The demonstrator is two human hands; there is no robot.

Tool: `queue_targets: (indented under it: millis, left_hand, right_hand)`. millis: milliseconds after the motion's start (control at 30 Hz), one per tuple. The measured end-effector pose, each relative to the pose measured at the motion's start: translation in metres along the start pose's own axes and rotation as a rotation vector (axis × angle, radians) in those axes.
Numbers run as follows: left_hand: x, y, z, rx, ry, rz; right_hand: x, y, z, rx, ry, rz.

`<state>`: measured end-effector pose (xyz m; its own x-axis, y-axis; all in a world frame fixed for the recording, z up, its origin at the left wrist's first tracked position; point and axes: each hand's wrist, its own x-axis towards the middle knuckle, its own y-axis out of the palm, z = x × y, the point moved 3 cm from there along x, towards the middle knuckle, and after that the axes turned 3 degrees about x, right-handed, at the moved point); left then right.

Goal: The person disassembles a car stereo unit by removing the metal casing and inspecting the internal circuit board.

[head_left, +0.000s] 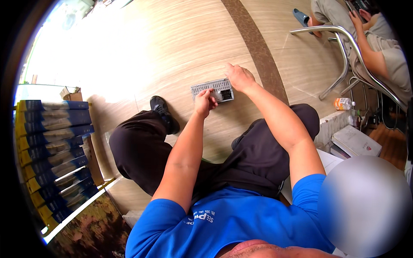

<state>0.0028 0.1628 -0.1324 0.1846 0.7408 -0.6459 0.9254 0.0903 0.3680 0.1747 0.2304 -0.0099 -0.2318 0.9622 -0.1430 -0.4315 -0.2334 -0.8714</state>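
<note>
A flat grey metal case lies on the floor in front of me. It is perforated with rows of slots, like the housing of a power supply, and a dark opening shows at its right end. My left hand is over the case's near side, fingers curled closed; whatever is between them is too small to name. At the far right corner of the case, my right hand is bent downward with its fingers drawn together. Its fingertips are partly hidden, and I cannot make out anything they hold.
Blue and yellow boxes are stacked at the left. A person sits in a metal-framed chair at the upper right. Near it stand a plastic bottle and a white box. My shoe rests left of the case.
</note>
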Motion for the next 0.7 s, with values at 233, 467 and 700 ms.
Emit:
queue_targets:
  millis: [233, 467, 700]
  left_hand:
    - [0.003, 0.004, -0.002, 0.016, 0.004, -0.003]
    - [0.006, 0.004, -0.002, 0.004, 0.042, 0.029]
    - [0.000, 0.005, 0.004, 0.021, 0.024, 0.015]
  right_hand:
    - [-0.002, 0.001, -0.004, 0.099, -0.236, -0.065]
    - [0.009, 0.002, -0.009, -0.055, 0.007, 0.074]
    - [-0.011, 0.004, -0.001, 0.054, -0.217, -0.190]
